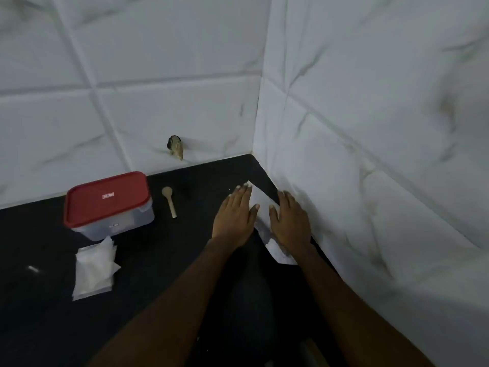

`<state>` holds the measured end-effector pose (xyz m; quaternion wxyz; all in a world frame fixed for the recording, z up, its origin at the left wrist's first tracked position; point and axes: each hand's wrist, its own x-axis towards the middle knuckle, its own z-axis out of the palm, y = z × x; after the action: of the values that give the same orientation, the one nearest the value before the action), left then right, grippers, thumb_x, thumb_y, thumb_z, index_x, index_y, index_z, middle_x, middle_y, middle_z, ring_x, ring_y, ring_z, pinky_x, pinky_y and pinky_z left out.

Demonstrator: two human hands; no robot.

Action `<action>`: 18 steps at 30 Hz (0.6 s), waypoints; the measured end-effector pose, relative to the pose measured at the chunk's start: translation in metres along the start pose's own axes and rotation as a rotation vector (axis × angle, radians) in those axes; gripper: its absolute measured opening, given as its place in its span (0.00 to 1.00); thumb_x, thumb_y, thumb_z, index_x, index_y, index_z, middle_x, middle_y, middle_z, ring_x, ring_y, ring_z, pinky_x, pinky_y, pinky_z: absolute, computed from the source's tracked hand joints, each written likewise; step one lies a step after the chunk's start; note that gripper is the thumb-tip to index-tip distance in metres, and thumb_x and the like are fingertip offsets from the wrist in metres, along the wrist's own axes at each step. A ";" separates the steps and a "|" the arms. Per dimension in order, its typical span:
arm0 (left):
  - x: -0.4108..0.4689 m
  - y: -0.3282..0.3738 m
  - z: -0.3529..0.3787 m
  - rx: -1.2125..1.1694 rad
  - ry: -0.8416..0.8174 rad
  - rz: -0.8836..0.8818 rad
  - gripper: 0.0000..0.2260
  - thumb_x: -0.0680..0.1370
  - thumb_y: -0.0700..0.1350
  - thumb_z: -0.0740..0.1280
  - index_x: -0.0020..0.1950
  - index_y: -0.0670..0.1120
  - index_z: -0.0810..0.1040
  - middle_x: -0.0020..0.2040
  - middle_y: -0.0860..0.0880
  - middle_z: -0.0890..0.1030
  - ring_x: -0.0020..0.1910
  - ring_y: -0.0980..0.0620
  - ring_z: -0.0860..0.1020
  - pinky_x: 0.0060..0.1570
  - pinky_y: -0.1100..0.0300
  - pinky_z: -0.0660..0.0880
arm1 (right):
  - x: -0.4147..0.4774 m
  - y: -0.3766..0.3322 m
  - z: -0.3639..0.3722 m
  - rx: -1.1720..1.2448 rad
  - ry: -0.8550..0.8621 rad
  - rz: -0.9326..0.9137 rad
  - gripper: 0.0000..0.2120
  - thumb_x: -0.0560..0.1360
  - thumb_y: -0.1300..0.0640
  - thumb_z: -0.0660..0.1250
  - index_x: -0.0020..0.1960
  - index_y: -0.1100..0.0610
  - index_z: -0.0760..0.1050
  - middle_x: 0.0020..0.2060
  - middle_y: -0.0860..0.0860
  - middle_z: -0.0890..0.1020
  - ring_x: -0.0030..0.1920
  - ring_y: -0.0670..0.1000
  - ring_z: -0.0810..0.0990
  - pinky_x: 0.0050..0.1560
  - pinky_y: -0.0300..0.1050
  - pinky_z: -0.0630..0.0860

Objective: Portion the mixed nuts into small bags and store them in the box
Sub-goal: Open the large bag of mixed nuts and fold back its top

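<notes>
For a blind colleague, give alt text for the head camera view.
The left hand and right hand lie flat on a white bag on a dark counter in a tiled corner. Nearby: a red-lidded box, a wooden spoon, a pile of small bags.

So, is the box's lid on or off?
On. The red lid sits flat across the top of the clear box, covering it.

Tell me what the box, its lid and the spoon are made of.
Box: clear plastic, probably; its walls look translucent and glossy. Lid: red plastic, smooth with a rounded rim. Spoon: likely wood, pale tan and matt, though plastic is possible.
</notes>
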<state>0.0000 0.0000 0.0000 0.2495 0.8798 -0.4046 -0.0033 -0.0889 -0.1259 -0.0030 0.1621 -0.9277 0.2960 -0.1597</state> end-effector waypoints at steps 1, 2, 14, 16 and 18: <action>-0.001 0.002 0.006 -0.099 -0.029 -0.074 0.25 0.84 0.55 0.50 0.79 0.46 0.54 0.79 0.48 0.57 0.78 0.52 0.53 0.75 0.58 0.50 | 0.002 0.002 -0.001 0.034 -0.073 0.049 0.23 0.83 0.49 0.56 0.75 0.57 0.64 0.72 0.56 0.70 0.70 0.56 0.70 0.67 0.52 0.68; -0.002 0.004 0.008 -0.201 -0.053 -0.146 0.25 0.84 0.55 0.52 0.79 0.46 0.56 0.78 0.47 0.60 0.77 0.50 0.57 0.74 0.56 0.54 | 0.004 0.002 -0.003 0.078 -0.163 0.107 0.22 0.83 0.49 0.55 0.75 0.57 0.65 0.71 0.55 0.72 0.69 0.57 0.71 0.66 0.53 0.68; -0.013 -0.002 0.013 -1.128 0.029 -0.787 0.14 0.82 0.52 0.61 0.62 0.46 0.75 0.57 0.47 0.80 0.56 0.50 0.79 0.56 0.52 0.77 | 0.002 -0.029 0.010 1.047 -0.729 0.433 0.18 0.81 0.57 0.63 0.68 0.62 0.71 0.57 0.56 0.79 0.56 0.57 0.80 0.58 0.54 0.77; -0.019 -0.011 0.001 -1.107 0.086 -0.804 0.14 0.83 0.51 0.59 0.63 0.45 0.75 0.57 0.46 0.79 0.56 0.50 0.78 0.52 0.56 0.75 | 0.001 -0.046 0.008 1.089 -0.800 0.410 0.16 0.81 0.57 0.62 0.66 0.63 0.72 0.55 0.56 0.79 0.51 0.54 0.80 0.53 0.50 0.78; -0.027 -0.023 -0.012 -1.147 0.158 -0.818 0.12 0.83 0.49 0.59 0.60 0.44 0.76 0.55 0.46 0.80 0.54 0.51 0.79 0.47 0.58 0.75 | 0.001 -0.060 0.008 1.055 -0.852 0.383 0.16 0.82 0.55 0.62 0.66 0.61 0.75 0.58 0.56 0.80 0.56 0.55 0.79 0.58 0.52 0.77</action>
<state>0.0009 0.0378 -0.0048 0.6808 0.6888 0.0432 -0.2455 -0.0556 -0.0784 0.0140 0.7175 -0.6386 0.2478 0.1265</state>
